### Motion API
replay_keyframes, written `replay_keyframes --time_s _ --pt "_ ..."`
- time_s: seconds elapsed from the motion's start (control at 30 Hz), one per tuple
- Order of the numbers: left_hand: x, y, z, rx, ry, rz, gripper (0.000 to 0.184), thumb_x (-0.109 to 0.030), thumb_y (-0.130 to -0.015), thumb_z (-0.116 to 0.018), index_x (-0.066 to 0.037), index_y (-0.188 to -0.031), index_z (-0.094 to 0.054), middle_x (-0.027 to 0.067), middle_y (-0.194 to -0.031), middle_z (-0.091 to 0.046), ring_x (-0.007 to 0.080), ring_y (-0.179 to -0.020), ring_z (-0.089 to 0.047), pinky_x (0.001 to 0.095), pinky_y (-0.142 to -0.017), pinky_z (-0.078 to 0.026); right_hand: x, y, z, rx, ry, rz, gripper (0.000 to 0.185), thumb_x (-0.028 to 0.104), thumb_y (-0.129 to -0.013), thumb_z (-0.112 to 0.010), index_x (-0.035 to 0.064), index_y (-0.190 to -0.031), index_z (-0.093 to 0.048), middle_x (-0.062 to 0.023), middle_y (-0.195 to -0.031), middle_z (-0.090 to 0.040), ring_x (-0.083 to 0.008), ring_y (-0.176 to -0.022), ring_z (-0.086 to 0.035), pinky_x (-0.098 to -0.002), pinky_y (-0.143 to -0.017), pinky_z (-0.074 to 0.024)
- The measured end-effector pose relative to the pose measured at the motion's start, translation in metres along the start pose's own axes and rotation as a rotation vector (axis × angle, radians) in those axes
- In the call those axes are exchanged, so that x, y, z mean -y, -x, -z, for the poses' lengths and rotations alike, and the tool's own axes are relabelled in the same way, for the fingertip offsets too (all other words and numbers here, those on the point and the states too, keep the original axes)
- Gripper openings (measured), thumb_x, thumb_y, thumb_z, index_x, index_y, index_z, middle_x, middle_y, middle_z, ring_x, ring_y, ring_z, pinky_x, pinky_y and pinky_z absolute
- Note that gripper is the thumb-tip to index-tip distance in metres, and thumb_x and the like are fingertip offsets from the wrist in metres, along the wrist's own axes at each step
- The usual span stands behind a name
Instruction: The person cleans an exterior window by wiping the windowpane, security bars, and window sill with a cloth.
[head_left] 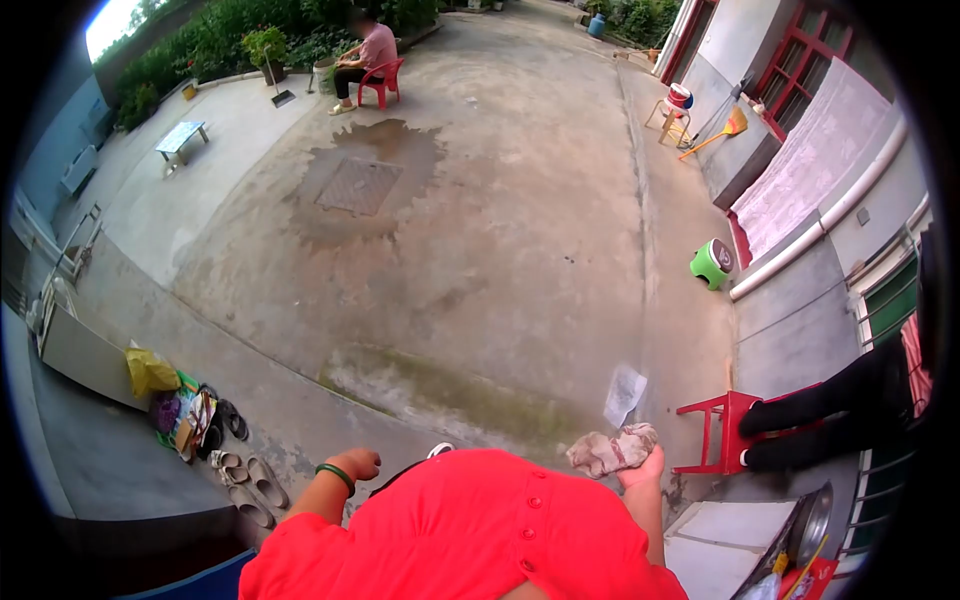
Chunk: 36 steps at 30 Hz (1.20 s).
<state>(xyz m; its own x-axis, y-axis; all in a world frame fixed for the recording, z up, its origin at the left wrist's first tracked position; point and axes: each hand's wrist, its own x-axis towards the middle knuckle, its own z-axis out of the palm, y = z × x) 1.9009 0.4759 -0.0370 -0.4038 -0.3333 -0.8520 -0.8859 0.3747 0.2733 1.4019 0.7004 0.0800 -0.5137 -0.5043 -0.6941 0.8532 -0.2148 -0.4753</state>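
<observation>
My right hand point(645, 470) is closed around a crumpled, pale rag point(612, 450) with reddish marks, held out at my right side. Just past the rag, a clear plastic bag point(625, 394) lies on the concrete. My left hand point(358, 463) hangs at my left side with its fingers curled in, and nothing shows in it. A dark green bangle point(336, 478) circles that wrist. My red buttoned top fills the bottom of the view.
To my right, a person in black trousers point(850, 410) stands on a red stool point(722, 432). Shoes point(258, 488) and bags line the left wall. Ahead are a green stool point(712, 262), a wet patch around a manhole cover point(360, 187), and a seated person point(374, 55).
</observation>
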Motion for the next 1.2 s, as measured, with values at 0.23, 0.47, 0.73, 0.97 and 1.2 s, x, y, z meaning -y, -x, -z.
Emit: replay_keyframes --time_s 0.23,0.47,0.73,0.97,1.2 --pt "0.011 -0.005 -0.005 -0.162 0.069 0.070 0.042 -0.024 -0.082 -0.054 -0.009 -0.121 -0.061 0.0163 -0.118 -0.063 0.0330 -0.113 -0.057 0.0410 -0.097 -0.045 0.004 -0.013 0.018 0.029 -0.043 -0.032 0.034 0.032 -0.093 -0.037 0.0068 -0.103 -0.058 -0.0108 -0.104 -0.061 -0.0313 -0.101 -0.057 -0.0513 -0.094 -0.0441" --pt "0.041 -0.023 -0.011 -0.402 0.215 0.098 0.036 -0.022 -0.079 -0.054 -0.007 -0.109 -0.067 0.0174 -0.109 -0.066 0.0331 -0.105 -0.061 0.0395 -0.093 -0.048 -0.003 -0.018 0.002 0.050 -0.007 -0.022 0.035 0.032 -0.095 -0.036 0.0077 -0.106 -0.058 -0.0112 -0.106 -0.061 -0.0300 -0.100 -0.058 -0.0508 -0.093 -0.0456" --pt "0.052 -0.020 -0.058 -0.190 0.246 0.212 0.040 -0.022 -0.079 -0.056 -0.009 -0.116 -0.066 0.0171 -0.119 -0.062 0.0318 -0.115 -0.056 0.0382 -0.100 -0.043 -0.008 -0.022 -0.003 0.005 0.017 -0.030 0.035 0.031 -0.095 -0.036 0.0081 -0.109 -0.058 -0.0122 -0.106 -0.062 -0.0298 -0.100 -0.059 -0.0508 -0.093 -0.0463" --pt "0.061 -0.016 -0.066 -0.179 0.283 0.208 0.040 -0.022 -0.079 -0.055 -0.009 -0.116 -0.065 0.0183 -0.119 -0.062 0.0322 -0.116 -0.056 0.0387 -0.100 -0.043 -0.013 -0.028 -0.005 0.009 0.026 -0.037 0.032 0.030 -0.094 -0.037 0.0090 -0.105 -0.059 -0.0108 -0.103 -0.063 -0.0282 -0.097 -0.060 -0.0488 -0.091 -0.0478" --pt "0.038 0.000 -0.033 -0.295 0.306 0.180 0.036 -0.023 -0.080 -0.055 -0.008 -0.111 -0.067 0.0193 -0.113 -0.064 0.0337 -0.110 -0.059 0.0394 -0.097 -0.045 -0.015 -0.041 0.004 0.080 -0.007 -0.065 0.035 0.027 -0.095 -0.035 0.0057 -0.111 -0.058 -0.0139 -0.110 -0.062 -0.0330 -0.105 -0.059 -0.0536 -0.097 -0.0447"
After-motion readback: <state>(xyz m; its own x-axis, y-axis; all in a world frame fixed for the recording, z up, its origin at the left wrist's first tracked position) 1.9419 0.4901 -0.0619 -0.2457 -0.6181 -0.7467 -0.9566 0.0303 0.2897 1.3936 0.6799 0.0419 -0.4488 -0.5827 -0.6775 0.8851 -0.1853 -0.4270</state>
